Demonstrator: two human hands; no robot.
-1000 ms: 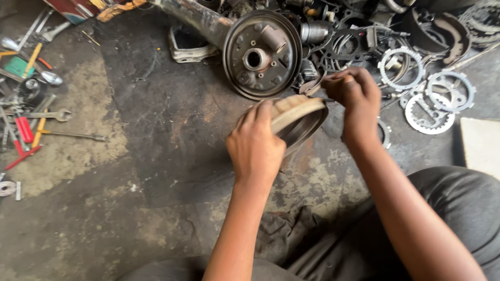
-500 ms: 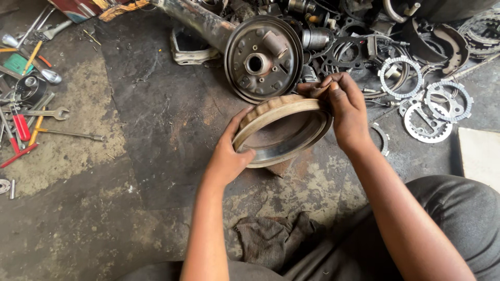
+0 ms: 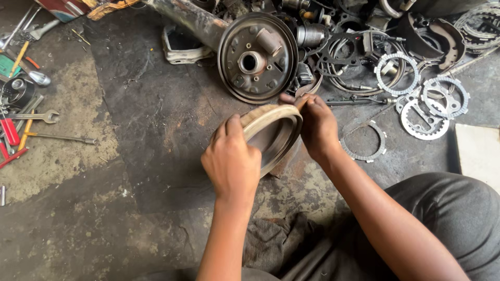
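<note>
Both hands [image 3: 232,164] [image 3: 317,127] clasped around brake drum [image 3: 273,132]

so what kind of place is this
Most likely a vehicle repair workshop, worked on an oil-stained concrete floor. Both hands hold a brake drum near a backing plate on an axle, with clutch rings and spanners scattered about.

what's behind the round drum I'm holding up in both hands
Behind the drum lies a round backing plate on an axle tube, among toothed rings. The floor directly behind the drum is hidden.
</note>
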